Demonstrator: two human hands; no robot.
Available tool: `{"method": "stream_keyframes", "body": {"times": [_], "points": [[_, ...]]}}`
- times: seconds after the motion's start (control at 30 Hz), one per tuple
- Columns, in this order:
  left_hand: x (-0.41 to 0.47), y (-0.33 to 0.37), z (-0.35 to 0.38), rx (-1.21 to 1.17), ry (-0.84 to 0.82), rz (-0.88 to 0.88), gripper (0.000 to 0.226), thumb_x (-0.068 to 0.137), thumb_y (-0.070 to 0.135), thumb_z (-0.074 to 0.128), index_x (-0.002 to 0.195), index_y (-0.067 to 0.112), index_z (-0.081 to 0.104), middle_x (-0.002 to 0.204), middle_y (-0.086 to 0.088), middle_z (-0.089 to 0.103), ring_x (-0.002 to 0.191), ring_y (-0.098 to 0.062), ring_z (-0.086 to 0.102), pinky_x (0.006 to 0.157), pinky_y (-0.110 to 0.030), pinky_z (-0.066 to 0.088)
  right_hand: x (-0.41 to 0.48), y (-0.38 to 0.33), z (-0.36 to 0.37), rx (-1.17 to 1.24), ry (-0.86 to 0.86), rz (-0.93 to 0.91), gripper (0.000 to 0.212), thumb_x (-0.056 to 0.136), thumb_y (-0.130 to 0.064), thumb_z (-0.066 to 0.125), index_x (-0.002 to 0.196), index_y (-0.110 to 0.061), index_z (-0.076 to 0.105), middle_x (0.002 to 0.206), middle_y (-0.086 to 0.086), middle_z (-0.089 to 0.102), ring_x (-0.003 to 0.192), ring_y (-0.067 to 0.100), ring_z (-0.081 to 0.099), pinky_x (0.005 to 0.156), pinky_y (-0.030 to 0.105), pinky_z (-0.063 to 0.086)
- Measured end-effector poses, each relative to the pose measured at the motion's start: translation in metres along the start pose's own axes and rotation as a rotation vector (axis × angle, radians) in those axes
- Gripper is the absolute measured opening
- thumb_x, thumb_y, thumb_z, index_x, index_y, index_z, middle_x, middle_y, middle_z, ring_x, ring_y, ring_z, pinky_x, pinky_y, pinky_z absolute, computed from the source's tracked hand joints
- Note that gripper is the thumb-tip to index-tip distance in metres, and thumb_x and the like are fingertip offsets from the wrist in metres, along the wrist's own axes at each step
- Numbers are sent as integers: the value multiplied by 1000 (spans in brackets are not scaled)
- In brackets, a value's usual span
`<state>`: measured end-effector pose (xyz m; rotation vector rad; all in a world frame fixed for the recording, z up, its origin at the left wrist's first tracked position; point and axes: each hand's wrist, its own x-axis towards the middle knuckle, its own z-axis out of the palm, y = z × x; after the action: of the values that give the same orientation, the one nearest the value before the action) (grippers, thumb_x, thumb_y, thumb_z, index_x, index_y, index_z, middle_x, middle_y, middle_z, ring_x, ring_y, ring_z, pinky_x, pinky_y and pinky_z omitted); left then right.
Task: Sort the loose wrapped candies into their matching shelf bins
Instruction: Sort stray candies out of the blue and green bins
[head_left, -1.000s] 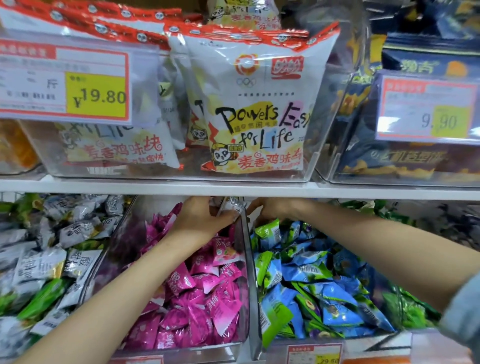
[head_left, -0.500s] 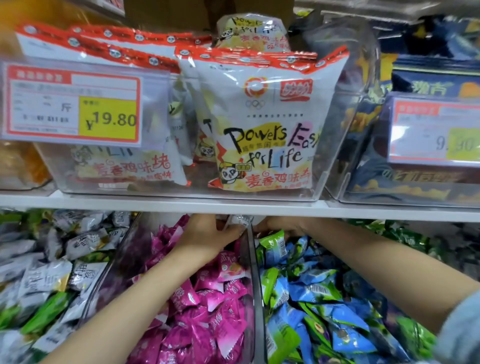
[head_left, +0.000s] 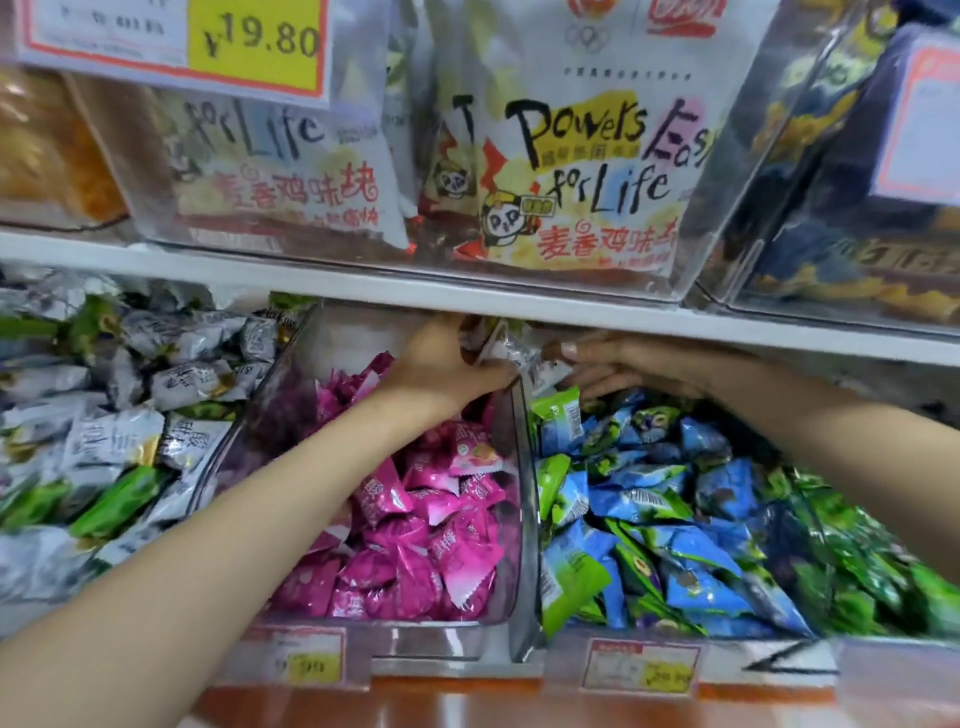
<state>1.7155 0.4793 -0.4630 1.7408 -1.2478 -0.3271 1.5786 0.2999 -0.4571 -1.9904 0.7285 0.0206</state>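
Deep at the back of the pink candy bin (head_left: 244, 436), my left hand (head_left: 441, 366) grips a silver-grey wrapped candy (head_left: 506, 351) just under the upper shelf. My right hand (head_left: 628, 366) reaches into the back of the blue and green candy bin (head_left: 524, 519), fingers stretched out towards the same silver candy, resting over the blue wrappers. Pink candies (head_left: 421, 525) fill the middle bin. Blue and green candies (head_left: 649, 519) fill the one to its right. Silver and green candies (head_left: 104, 415) lie in the left bin.
The white upper shelf edge (head_left: 571, 309) hangs low over both hands. Above it stand clear bins of snack bags (head_left: 571, 171) with a 19.80 price tag (head_left: 208, 36). Price labels (head_left: 641, 670) line the bins' front. A green candy bin (head_left: 883, 561) sits far right.
The view has dropped and closed in on the lower shelf. The silver candy now shows more plainly in my left hand, and my right hand's fingers have stretched towards it.
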Motion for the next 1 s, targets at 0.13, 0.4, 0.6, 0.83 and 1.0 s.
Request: {"method": "stream_keyframes", "body": {"times": [0.13,0.4,0.6,0.83,1.0], "points": [[-2,5,-6,-68,-209,10,51,78,27,73,123,24,51,117,7,59,109,-10,54,94,-18,42,-34,2,-3,43,51,-131,43,87,-51,52,127,-35,52,128,4,60,109,16,63,110,42,36],[-25,18,-3,-167,-462,39,47,72,30,77,103,50,47,121,18,52,102,8,53,93,-8,37,-82,-13,30,284,203,-295,39,70,-29,64,104,-11,68,108,4,70,100,18,67,86,29,54],[-35,23,-14,-127,-338,13,62,57,49,72,113,33,51,116,11,57,109,-10,56,91,-23,43,-97,-19,30,207,212,-254,24,83,-34,54,98,-20,67,99,-3,73,96,16,68,90,29,53],[-32,13,-33,-109,-48,-114,56,83,16,69,132,11,43,111,5,43,101,-10,45,83,-17,30,-59,-11,32,-387,222,-126,41,89,-16,64,128,-22,55,129,-8,55,118,6,50,93,11,39],[-32,9,-34,-74,-46,-120,48,82,16,70,123,12,46,113,0,52,106,-17,53,87,-21,35,-21,0,38,-694,229,-48,32,82,-20,72,112,-18,63,108,-3,60,96,12,53,73,19,34]]}}
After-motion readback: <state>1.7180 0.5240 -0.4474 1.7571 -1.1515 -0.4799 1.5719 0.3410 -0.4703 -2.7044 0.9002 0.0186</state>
